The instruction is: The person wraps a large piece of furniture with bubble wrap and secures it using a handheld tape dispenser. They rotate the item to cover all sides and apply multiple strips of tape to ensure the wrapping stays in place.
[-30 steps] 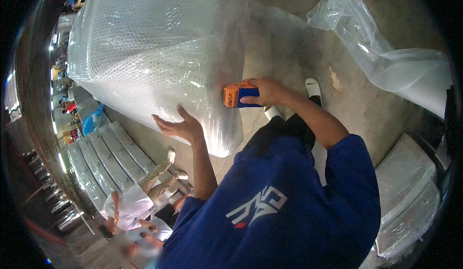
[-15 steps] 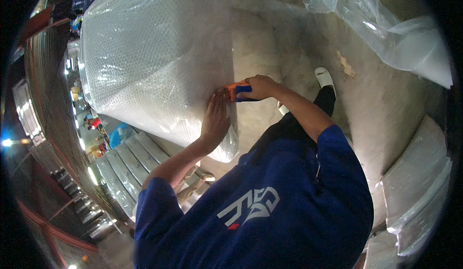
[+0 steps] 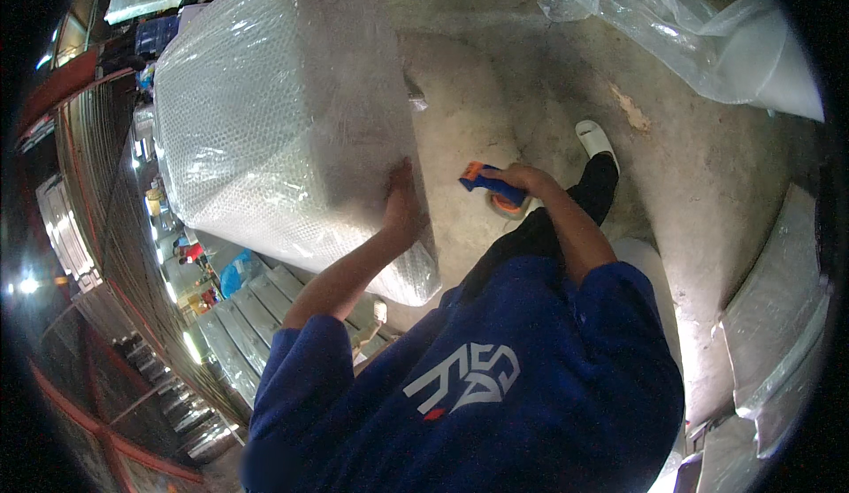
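A large bulky item in clear bubble wrap stands in front of me on the left. My left hand lies against its near right side, fingers stretched along the wrap and dim in the shade. In my right hand is a blue and orange tape dispenser, held by its handle over the floor and apart from the wrapped item. A roll shows on the dispenser's underside, partly behind its blue body.
Loose clear plastic sheeting leads to a roll at the far right. Wrapped panels lean at the right. Long grey wrapped pieces lie at the left, near another person's foot. My white sandal is on the concrete floor.
My right hand has drawn the tape dispenser away from the wrapped item, to the right. My left hand stays against the wrap, slightly lower.
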`<state>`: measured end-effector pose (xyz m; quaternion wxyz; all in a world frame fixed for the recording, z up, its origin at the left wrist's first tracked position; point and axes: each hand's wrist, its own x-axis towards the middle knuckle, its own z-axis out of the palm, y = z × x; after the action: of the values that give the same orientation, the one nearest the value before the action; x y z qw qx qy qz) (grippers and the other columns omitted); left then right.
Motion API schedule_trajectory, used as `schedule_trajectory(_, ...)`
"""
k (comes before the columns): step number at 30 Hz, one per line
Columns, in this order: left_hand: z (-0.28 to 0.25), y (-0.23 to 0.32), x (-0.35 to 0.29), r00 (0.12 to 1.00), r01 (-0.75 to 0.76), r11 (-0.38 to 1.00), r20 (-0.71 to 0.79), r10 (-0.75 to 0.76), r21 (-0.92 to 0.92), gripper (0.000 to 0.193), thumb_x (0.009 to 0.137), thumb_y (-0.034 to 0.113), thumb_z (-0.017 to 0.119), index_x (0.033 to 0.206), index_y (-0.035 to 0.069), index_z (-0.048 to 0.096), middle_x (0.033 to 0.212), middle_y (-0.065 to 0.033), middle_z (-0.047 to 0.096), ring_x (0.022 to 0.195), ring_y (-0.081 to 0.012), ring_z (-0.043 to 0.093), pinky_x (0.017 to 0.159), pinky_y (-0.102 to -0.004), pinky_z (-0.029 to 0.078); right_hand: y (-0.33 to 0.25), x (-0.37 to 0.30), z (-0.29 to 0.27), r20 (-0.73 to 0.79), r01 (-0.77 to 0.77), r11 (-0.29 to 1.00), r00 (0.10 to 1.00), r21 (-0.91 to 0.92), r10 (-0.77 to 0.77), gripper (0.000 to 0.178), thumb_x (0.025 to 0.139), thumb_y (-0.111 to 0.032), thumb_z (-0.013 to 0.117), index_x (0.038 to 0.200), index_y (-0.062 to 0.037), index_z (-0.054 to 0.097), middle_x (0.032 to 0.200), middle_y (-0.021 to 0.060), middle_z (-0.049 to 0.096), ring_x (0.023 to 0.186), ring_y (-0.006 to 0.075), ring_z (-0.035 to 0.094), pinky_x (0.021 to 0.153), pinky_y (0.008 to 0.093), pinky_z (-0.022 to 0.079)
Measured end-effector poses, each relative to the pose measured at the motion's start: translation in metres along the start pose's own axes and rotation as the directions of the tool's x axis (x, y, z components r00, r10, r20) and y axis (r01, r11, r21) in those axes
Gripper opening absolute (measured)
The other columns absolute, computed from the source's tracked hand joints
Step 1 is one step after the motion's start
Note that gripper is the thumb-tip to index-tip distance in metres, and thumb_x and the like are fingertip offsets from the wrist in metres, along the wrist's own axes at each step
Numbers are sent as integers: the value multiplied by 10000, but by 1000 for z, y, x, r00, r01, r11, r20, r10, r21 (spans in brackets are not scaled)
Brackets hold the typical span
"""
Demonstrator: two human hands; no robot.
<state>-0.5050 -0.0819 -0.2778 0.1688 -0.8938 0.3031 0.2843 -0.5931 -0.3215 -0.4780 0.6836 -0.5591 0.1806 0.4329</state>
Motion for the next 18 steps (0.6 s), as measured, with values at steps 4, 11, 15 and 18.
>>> schedule_trajectory(4, 2, 19, 14, 994, -14, 937, 102, -23, 348, 969, 908, 358, 655, 1550, -165, 153, 1644, -330, 165, 1543, -462, 149, 1285, -501, 71, 47, -30, -5, -60, 35, 994, 998, 108, -29, 754, 832, -756, 672, 959, -20, 776, 838, 92, 733, 735, 174, 691, 671, 329, 528)
schedule_trajectory(11, 16, 71, -138, 992, -110, 986, -75, 101, -129, 447, 909, 391, 689, 1194, 48, 662, 1353, -186, 612, 1233, -380, 598, 982, -516, 498, 34, -98, -14, -451, 158, 980, 888, 119, -88, 721, 882, -712, 642, 949, -8, 781, 827, 104, 738, 749, 238, 704, 712, 374, 532)
schedule_trajectory(15, 76, 81, -174, 653, 507, -595, 729, -207, -623, 838, 952, 656, 594, 1507, 52, 422, 1463, -233, 541, 1344, -356, 548, 1062, -494, 488, -4, -120, -12, -413, 219, 974, 894, 62, -175, 783, 842, -760, 645, 960, 3, 776, 838, 141, 734, 795, 259, 717, 748, 393, 536)
schedule_trajectory(18, 119, 98, -145, 862, 85, -831, 458, -215, -550, 905, 970, 636, 563, 1596, 73, 230, 1606, -187, 385, 1487, -315, 380, 1191, -489, 369, -35, -116, 0, -449, 157, 985, 877, -67, -170, 812, 835, -782, 628, 982, 3, 772, 849, 142, 737, 799, 263, 719, 760, 388, 542)
